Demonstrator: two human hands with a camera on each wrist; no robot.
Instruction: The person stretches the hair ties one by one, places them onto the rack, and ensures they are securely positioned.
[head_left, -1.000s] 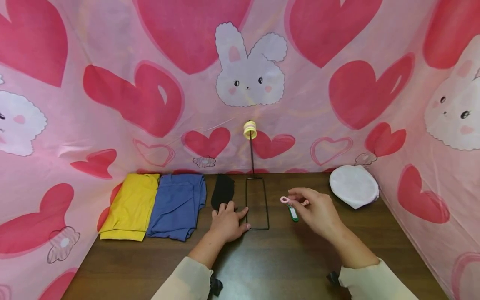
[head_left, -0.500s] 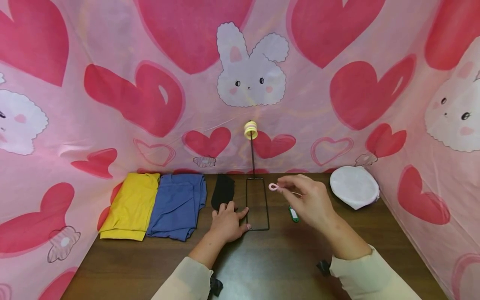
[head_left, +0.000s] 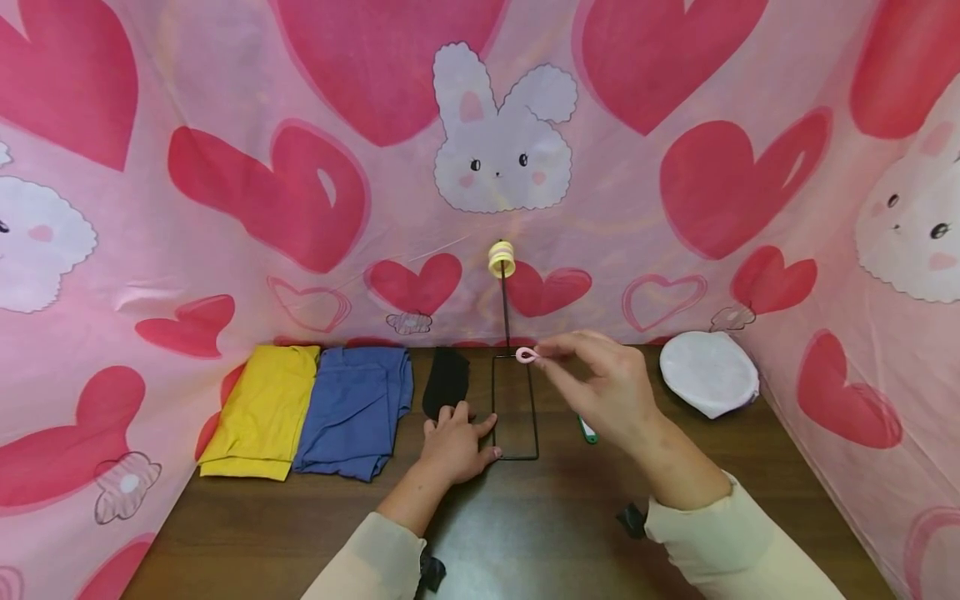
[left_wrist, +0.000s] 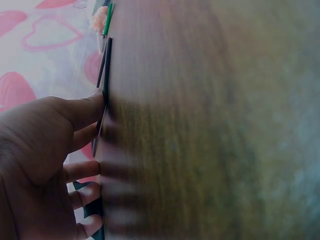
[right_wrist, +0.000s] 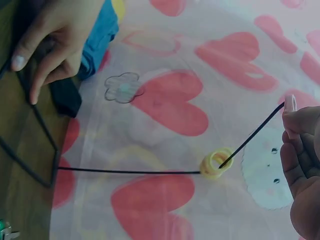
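Note:
My right hand [head_left: 600, 387] pinches a small pink loop [head_left: 527, 355], which looks like a hair tie, between thumb and fingertips. In the right wrist view, the pink loop [right_wrist: 290, 107] is up against the free end of a black wire stand's arm [right_wrist: 255, 132]. Yellow rings [head_left: 501, 260] hang on that arm near the bend. With its fingers spread, my left hand [head_left: 453, 446] rests on the table, thumb and forefinger touching the left side of the stand's rectangular base [head_left: 536, 417]. Its other fingertips lie by a folded black cloth [head_left: 446, 383].
Left of the black cloth lie a folded blue cloth [head_left: 356, 412] and a folded yellow cloth [head_left: 262, 412]. A green tag [head_left: 588, 433] is partly hidden under my right hand. A white round pouch [head_left: 708, 373] stands at the back right. Pink printed fabric surrounds the brown table [head_left: 525, 533].
My right hand has moved left and up with the pink loop, toward the stand, now covering more of the green tag. The left hand has stayed put on the base.

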